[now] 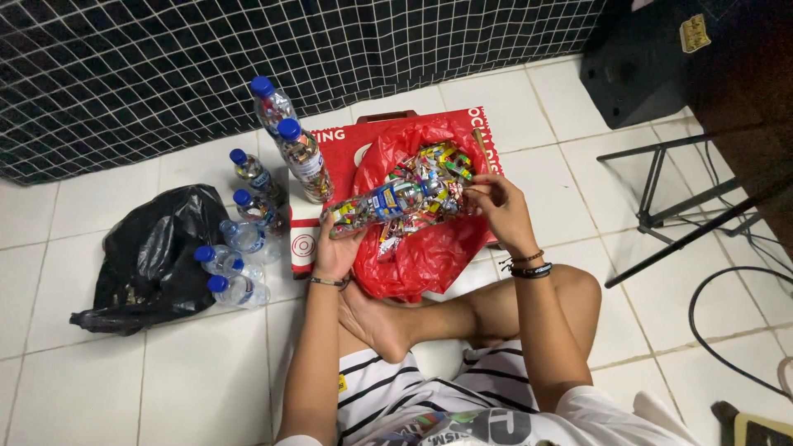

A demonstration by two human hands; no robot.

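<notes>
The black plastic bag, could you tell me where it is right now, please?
In the head view, the black plastic bag lies on the white tiled floor at the person's left, just beyond the blue-capped bottles.

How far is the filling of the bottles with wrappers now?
Looks done: two capped bottles standing by the wall appear packed with wrappers. In hand: the left hand holds a partly packed bottle sideways, the right hand at its mouth. Left: several clear bottles on the floor and wrappers in the red bag.

Held bottle (382, 206): frame centre, over bag of wrappers (421, 239). Capped bottles (256, 198): left of the bag, on the floor (198, 380). Sack (153, 256): far left.
</notes>
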